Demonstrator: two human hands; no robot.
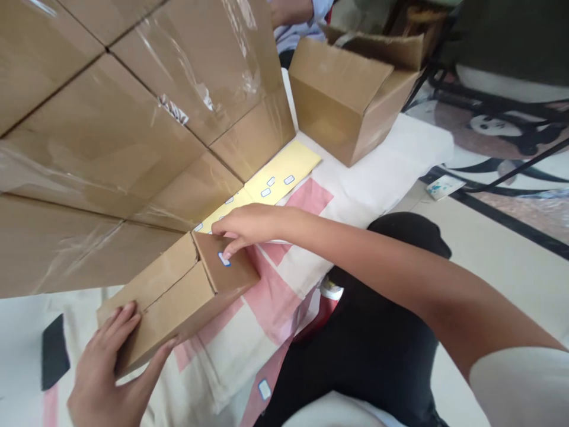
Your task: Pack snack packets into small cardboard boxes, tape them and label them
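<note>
A small brown cardboard box (178,296) lies on a white and pink cloth (271,302). My left hand (111,367) grips its near end, fingers spread over the top and side. My right hand (244,228) reaches across, one fingertip pressing a small white sticker (223,259) onto the box's far end face. Just behind lies a yellow sheet (284,169) carrying several more of these stickers.
A tall stack of taped cardboard boxes (133,118) fills the left. An open box (351,95) stands at the back with another person's arm (288,12) behind it. One loose sticker (264,389) lies near my lap; a black object (54,353) lies left.
</note>
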